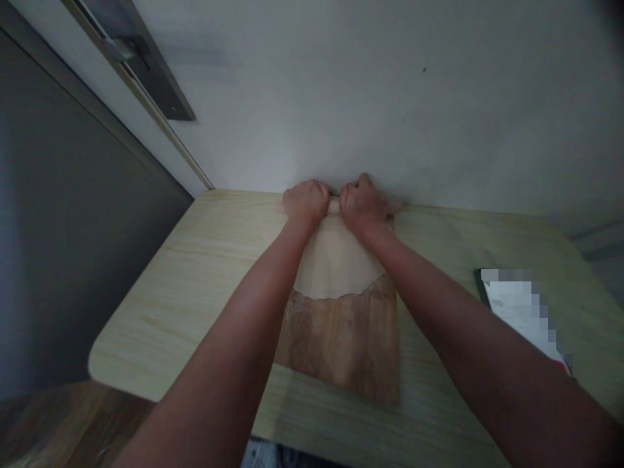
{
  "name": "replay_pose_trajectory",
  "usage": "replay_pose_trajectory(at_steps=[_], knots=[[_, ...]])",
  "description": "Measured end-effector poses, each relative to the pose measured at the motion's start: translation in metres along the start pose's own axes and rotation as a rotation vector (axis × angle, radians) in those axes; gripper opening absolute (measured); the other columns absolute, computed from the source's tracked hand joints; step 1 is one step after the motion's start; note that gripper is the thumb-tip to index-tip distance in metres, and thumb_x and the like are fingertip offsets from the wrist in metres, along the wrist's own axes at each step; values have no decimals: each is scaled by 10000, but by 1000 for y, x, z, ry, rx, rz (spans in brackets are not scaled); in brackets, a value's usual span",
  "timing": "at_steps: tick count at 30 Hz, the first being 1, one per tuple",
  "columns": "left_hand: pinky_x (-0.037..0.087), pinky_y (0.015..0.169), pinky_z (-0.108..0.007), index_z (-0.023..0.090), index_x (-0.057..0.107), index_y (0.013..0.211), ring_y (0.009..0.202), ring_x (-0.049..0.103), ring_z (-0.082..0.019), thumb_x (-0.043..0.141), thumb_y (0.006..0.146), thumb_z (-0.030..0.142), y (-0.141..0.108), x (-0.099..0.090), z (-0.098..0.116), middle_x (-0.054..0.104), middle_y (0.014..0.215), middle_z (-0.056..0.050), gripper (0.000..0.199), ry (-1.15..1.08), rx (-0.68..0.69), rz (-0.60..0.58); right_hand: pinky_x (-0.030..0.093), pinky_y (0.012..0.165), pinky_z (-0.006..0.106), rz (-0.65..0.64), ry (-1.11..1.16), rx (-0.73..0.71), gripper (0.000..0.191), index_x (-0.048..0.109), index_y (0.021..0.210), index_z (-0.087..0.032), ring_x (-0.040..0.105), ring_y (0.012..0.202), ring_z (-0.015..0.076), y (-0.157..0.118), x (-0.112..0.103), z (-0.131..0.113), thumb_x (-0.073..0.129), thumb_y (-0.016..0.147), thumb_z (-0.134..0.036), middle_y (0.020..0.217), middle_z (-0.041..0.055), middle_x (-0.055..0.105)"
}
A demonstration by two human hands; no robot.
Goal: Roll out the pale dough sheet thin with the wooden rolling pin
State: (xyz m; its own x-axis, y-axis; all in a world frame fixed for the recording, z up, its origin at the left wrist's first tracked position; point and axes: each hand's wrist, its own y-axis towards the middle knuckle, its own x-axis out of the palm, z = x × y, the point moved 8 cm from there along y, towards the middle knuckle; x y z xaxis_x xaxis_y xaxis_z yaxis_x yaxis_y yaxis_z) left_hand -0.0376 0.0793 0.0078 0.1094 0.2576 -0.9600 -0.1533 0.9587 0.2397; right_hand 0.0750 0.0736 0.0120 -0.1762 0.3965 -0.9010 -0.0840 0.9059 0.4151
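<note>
A pale sheet of dough [336, 260] lies flat over the far part of a brown wooden cutting board [344, 344], its near edge uneven. Across the dough's far end runs a light rolling pin [334, 207], seen mainly between my hands. My left hand [307, 201] is closed around the pin on the left. On its right side, my right hand [363, 205] is also wrapped round it, the thumb side raised near the wall. Both arms stretch forward. My hands hide most of the pin and the board's far edge.
The board rests on a light wood-grain table [185, 279] with rounded corners, set against a pale wall [341, 97]. At the right lies a booklet or packet [517, 305], partly blurred and partly behind my right forearm. A door handle [121, 49] is at upper left.
</note>
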Motion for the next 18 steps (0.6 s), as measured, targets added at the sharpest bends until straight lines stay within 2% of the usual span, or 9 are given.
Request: replay_pose_trajectory(at_steps=[4,9,15,18], knots=[[359,784,-383,102,615,925,869,569,-237,162,867,287,-21,-2,2,631,919,-142,493,33,44,53,366,730,393,-72,2,-45,490,637,888,-86,548,814,248,-13,0,-3,176,862,-253,910,178,602],[319,853,-391,126,580,967,963,517,-242,201,866,295,-52,-13,2,615,973,-126,427,23,139,126,301,851,385,-71,-11,-135,443,595,962,-101,513,931,230,-41,-18,-11,179,867,-218,983,144,611],[250,950,-412,104,514,1092,1098,439,-240,224,871,312,-81,-24,2,462,1256,-139,419,29,205,152,309,864,344,-31,-32,-208,384,565,1012,-116,502,979,208,-67,-30,-15,228,872,-237,1080,129,580],[274,942,-406,94,544,1054,1077,466,-239,217,877,337,-88,-29,3,481,1236,-147,444,27,236,137,354,795,334,-70,-51,-209,396,589,960,-132,541,907,212,-71,-33,-12,226,870,-261,1002,117,616]])
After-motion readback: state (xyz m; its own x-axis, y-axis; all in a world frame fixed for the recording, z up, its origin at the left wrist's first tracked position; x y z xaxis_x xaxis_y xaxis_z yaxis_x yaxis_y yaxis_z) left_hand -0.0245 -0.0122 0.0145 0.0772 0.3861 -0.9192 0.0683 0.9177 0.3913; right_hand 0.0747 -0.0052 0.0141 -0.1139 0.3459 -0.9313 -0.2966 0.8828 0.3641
